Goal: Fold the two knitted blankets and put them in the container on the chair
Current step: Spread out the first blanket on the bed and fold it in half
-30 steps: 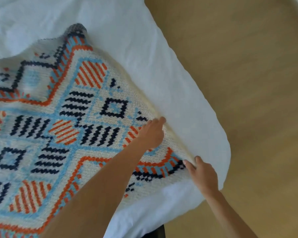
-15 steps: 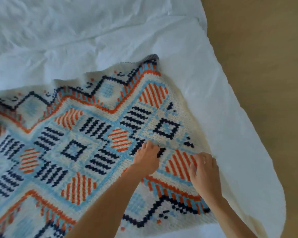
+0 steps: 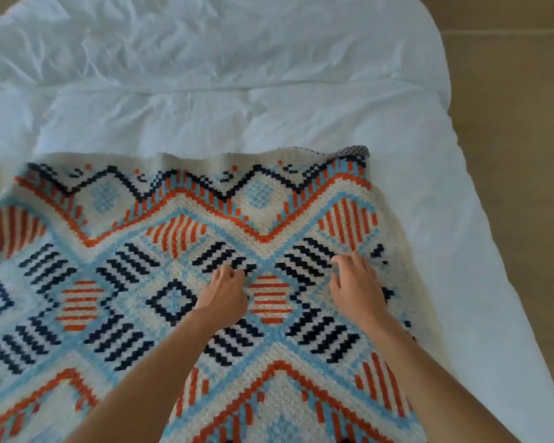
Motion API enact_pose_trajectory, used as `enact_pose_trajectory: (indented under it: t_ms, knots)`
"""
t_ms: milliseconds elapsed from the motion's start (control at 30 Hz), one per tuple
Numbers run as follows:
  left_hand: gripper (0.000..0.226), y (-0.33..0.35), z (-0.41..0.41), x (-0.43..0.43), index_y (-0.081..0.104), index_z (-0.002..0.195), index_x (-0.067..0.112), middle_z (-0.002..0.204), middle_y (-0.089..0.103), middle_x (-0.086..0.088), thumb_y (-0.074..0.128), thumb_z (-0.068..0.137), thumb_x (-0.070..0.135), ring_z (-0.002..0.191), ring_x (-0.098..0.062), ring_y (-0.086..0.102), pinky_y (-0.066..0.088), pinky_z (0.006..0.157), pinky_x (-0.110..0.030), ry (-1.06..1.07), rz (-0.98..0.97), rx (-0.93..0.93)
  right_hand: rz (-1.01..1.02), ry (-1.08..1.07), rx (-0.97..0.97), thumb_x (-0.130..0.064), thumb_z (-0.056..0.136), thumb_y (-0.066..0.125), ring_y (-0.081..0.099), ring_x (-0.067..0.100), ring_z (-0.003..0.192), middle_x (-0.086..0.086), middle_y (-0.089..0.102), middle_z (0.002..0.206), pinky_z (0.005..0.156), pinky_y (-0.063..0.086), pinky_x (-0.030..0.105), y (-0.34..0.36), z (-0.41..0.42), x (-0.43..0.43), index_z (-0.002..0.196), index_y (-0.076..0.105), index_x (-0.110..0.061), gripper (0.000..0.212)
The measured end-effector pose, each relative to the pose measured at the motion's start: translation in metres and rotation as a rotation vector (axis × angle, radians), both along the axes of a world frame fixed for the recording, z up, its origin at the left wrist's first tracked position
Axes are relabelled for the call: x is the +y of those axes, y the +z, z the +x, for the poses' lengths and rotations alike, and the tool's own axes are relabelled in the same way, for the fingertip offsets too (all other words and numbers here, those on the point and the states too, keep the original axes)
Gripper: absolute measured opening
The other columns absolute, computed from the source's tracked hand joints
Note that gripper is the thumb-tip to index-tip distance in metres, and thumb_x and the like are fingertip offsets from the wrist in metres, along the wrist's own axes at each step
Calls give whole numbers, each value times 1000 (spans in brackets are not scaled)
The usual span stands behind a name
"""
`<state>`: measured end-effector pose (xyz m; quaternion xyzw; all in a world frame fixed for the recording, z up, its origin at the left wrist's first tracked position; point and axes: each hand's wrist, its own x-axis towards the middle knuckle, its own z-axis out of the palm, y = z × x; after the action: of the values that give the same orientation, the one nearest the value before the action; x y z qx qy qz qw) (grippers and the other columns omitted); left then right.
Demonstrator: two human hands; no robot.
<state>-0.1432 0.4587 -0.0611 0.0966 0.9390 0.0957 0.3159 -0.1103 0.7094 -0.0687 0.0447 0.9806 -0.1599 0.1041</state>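
place: home bedroom | evidence: bed with rumpled white duvet (image 3: 269,75); wooden floor (image 3: 509,75)

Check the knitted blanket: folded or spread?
Spread. The knitted blanket lies flat on the white bedding, no fold in view; only its far right corner curls over. The left hand and right hand rest on it.

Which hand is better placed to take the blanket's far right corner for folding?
Right, probably. The right hand rests on the knitted blanket nearer its right edge and the turned-up far corner; the left hand sits toward the middle and would have to cross over.
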Motion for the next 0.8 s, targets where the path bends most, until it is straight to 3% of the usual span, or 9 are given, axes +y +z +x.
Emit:
enact_pose_trajectory:
  t_ms: [133,300,433,533,633,700,767,800]
  knots:
    - [37,3,-44,8,38,129,12,131,32,-11,42,92,13,121,-27,34,42,91,-33,3,23,58,46,-49,29,-18,94,45,43,24,123,10,48,132,105,39,40,7,-58,20,128,48,-9,35]
    - [44,1,-100,50,36,133,12,136,30,-11,44,90,14,127,-29,29,37,102,-43,-50,54,164,57,-94,102,-18,95,44,46,26,116,12,48,130,98,43,40,15,-128,52,129,45,-10,34]
    - [56,-11,-135,84,25,141,20,150,13,-9,46,89,18,140,-30,9,21,109,-58,-106,28,278,-10,-194,114,-16,98,41,36,28,130,14,35,143,104,38,41,11,-177,67,142,31,-12,45]
    - [61,-23,-154,97,16,145,22,155,1,-8,43,91,20,144,-29,-2,13,111,-60,-93,37,279,-110,-323,63,-14,97,44,36,29,131,14,32,146,103,40,41,0,-203,70,148,16,-13,58]
    - [60,-29,-168,104,17,144,20,155,3,-9,43,90,20,143,-31,5,23,110,-60,-101,60,289,-181,-438,30,-18,94,53,47,30,122,16,39,142,92,46,37,-10,-217,71,149,4,-13,74]
    - [61,-28,-175,107,16,144,19,154,6,-9,45,90,20,139,-32,16,30,106,-57,-88,67,312,-222,-409,6,-18,89,61,57,25,105,15,42,135,78,51,31,-14,-218,66,149,3,-15,84]
    - [64,-26,-184,109,15,144,19,151,12,-10,47,89,18,131,-33,29,39,100,-51,-51,93,358,-205,-220,26,-16,78,71,56,13,84,10,43,123,65,53,25,-14,-209,52,146,17,-19,86]
    - [66,-24,-188,109,15,144,19,149,16,-11,49,87,15,127,-32,35,43,96,-47,-34,122,382,-154,-84,63,-18,75,72,52,10,82,6,44,116,64,54,26,-16,-201,43,140,31,-19,77]
